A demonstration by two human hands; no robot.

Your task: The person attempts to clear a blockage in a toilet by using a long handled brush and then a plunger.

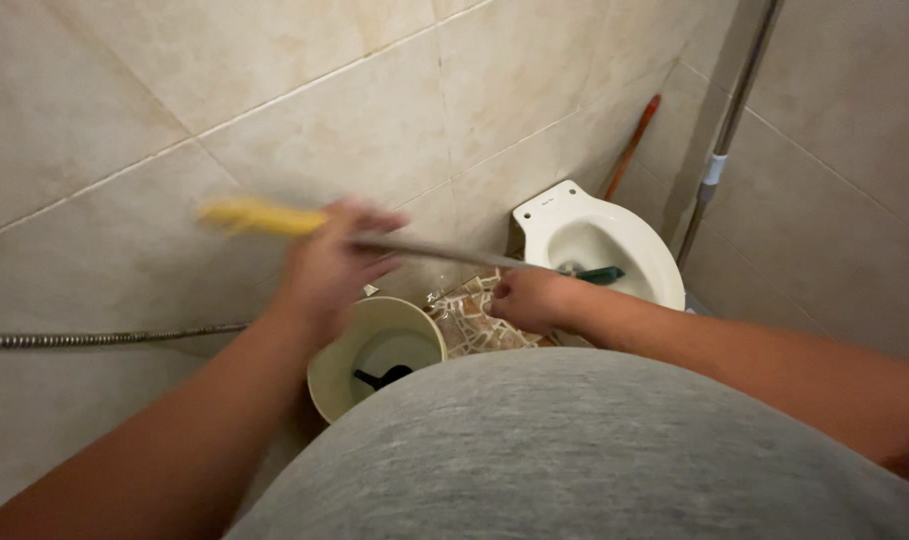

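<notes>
Both my hands grip a long grey brush pole (429,250) with a yellow end grip (254,216). My left hand (326,268) holds it near the yellow end and is blurred by motion. My right hand (529,298) is closed around the pole lower down. The pole slants down into a white toilet bowl (642,258), where its dark green brush head (599,274) rests inside the bowl.
A cream bucket (326,372) with a dark scoop in water stands by my left arm. A metal hose (94,338) runs along the tiled wall. A red-handled tool (631,146) and a metal pipe (726,130) lean in the corner. My grey shirt fills the bottom.
</notes>
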